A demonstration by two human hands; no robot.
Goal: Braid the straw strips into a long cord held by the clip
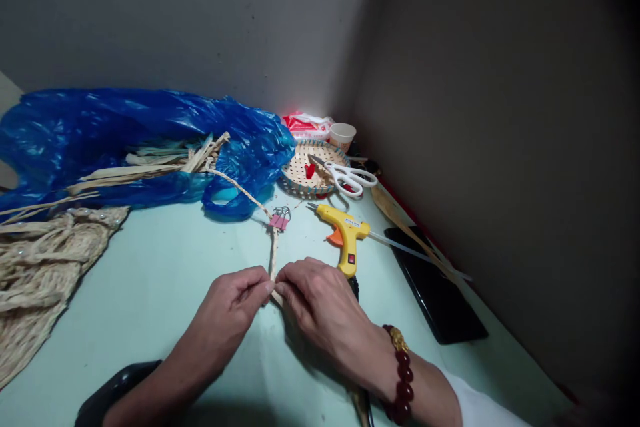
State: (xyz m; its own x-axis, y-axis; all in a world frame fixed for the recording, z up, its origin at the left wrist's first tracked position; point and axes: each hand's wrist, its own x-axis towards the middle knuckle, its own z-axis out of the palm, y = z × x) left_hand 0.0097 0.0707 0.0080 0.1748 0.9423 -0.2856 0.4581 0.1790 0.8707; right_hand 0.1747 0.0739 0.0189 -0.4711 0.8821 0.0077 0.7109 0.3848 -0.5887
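Note:
A pale twisted straw cord (274, 247) runs from the straw bundle toward me across the table. My left hand (235, 303) pinches it between thumb and fingers near its lower end. Right beside it, my right hand (320, 293) is closed on the same cord, the fingertips of both hands almost touching. Farther up, a pink binder clip (280, 219) sits on the cord. Beyond my right hand lies a yellow glue gun (350, 230) with an orange trigger and a clear glue stick in its back.
A blue plastic bag (250, 140) with straw strands (150, 170) fills the back left. White-handled scissors (350, 178) rest on a woven basket (300, 180) near a paper cup (343, 135). A black tablet-like slab (445, 300) lies right; woven straw work (40, 280) lies left.

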